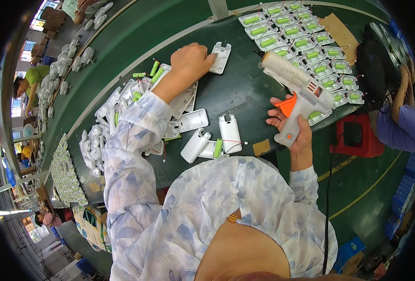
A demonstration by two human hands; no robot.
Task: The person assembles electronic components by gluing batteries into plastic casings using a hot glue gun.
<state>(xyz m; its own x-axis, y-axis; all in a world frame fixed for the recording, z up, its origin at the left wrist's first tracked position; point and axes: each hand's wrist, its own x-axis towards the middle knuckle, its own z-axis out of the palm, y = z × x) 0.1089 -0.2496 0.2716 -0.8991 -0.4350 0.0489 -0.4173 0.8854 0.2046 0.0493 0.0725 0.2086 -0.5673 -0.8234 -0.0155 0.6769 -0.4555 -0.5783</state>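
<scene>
My right hand grips the handle of a white hot glue gun with an orange trigger, its nozzle aimed up and left. Over the table, my left hand has curled fingers, with one digit on the edge of a white plastic shell. The far fingertips of that hand are hidden. Below my left wrist lies a pile of white shells with green cylindrical battery cells. Closer to me are more white casings and a green cell with thin wires.
Rows of white shells with green cells cover the right side of the dark table. A cardboard sheet lies beside them. A red stool and a black cable are to my right. Another person sits at the right.
</scene>
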